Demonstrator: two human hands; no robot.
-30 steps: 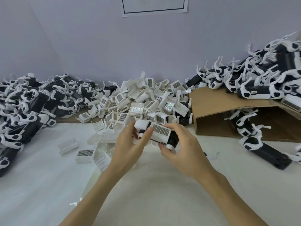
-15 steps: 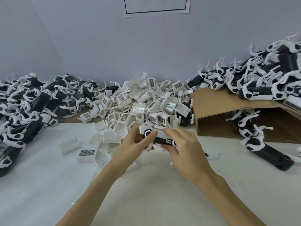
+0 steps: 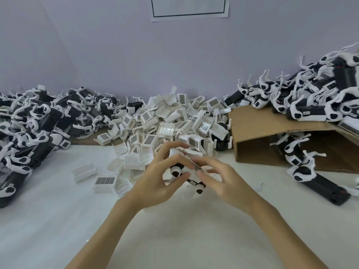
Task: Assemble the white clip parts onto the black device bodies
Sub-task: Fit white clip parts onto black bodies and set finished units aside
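My left hand grips a black device body fitted with white parts, fingers curled over its top and thumb beneath. My right hand lies against the body's right end with its fingers bent over a white clip part that bears a dark grille. The hands hide much of the body. A heap of loose white clip parts sits just behind the hands.
A pile of black-and-white devices fills the left. An open cardboard box lies on its side at the right, with more devices on top and one in front. Stray clips lie on the white table.
The device has turned in my hands and dropped lower, toward me. The grille side that faced up a second ago is now edge-on under my right fingers.
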